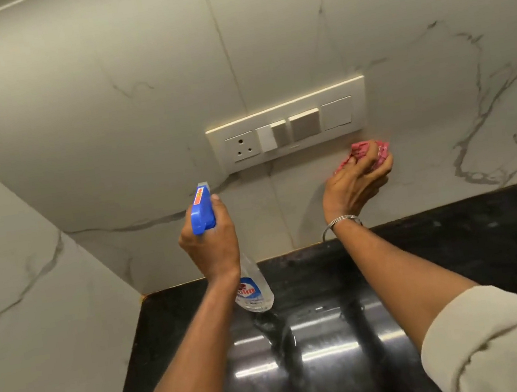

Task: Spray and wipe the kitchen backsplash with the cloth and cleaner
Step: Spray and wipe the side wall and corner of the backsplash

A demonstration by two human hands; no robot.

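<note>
switch plate [288, 124] above cloth [362, 150], bottle [254, 285], counter [459, 249]

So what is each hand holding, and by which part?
The left hand grips the clear plastic spray bottle by its neck below the blue head; the right hand clutches the bunched pink cloth in its fingers.

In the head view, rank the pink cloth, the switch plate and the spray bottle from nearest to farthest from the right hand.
1. Pink cloth: gripped in the right hand.
2. Switch plate: just above, to its left.
3. Spray bottle: farthest left, held by the left hand.
</note>
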